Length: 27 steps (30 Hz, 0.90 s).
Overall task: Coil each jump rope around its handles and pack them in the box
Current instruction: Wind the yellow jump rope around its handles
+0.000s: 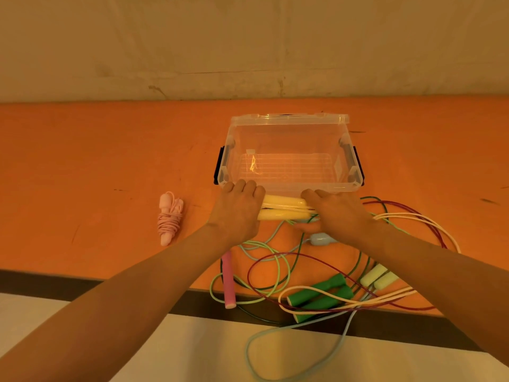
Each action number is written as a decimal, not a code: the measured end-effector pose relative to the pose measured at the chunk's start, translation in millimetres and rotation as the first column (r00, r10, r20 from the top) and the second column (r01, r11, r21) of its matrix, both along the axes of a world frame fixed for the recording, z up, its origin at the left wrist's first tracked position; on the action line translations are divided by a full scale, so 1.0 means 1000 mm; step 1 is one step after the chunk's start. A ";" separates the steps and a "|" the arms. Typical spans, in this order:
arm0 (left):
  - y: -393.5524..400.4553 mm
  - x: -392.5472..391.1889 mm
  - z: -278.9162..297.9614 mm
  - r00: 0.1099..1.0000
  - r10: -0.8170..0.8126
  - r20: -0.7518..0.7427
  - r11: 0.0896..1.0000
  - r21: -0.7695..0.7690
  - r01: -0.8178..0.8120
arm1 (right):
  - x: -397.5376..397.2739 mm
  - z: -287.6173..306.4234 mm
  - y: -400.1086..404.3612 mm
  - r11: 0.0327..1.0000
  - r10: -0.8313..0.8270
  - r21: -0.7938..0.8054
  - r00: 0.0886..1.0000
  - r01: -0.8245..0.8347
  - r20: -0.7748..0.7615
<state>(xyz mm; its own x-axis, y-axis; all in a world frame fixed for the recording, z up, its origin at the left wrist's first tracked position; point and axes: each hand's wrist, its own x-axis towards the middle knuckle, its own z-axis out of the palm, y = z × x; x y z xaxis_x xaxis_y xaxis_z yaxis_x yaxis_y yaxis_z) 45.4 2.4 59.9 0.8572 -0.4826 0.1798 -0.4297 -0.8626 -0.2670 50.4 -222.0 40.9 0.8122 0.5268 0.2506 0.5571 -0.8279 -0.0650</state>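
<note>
Two yellow foam handles lie side by side just in front of the clear plastic box. My left hand grips their left ends and my right hand grips their right ends. Their cream rope loops off to the right. A coiled pink rope lies at the left, apart from the hands. A pink handle, green handles, pale yellow handles and a light blue handle lie tangled in loose ropes near the table's front edge.
The open box has black side latches, and its lid stands behind it. The orange table ends at a dark front edge; a light blue rope hangs over it. A wall rises behind the table.
</note>
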 end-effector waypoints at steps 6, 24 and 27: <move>0.010 0.000 -0.008 0.992 -0.089 -0.090 0.995 -0.057 0.084 | -0.008 -0.001 -0.024 0.978 0.160 0.141 0.987 -0.155 -0.027; 0.004 -0.003 -0.007 0.998 -0.060 0.006 0.996 0.068 0.059 | -0.010 0.012 -0.017 0.959 0.173 0.279 0.891 -0.055 -0.419; -0.004 0.000 -0.006 0.994 -0.102 0.038 0.988 0.122 0.097 | -0.014 0.012 0.000 0.998 0.057 0.043 0.933 -0.045 -0.356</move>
<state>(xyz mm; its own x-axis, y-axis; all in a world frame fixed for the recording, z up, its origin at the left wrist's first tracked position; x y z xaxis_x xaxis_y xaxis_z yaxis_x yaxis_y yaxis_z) 45.0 -1.1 54.2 0.7964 -0.5852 0.1524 -0.4971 -0.7771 -0.3861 36.4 -222.3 52.4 0.8236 0.5662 -0.0324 0.5335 -0.7928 -0.2947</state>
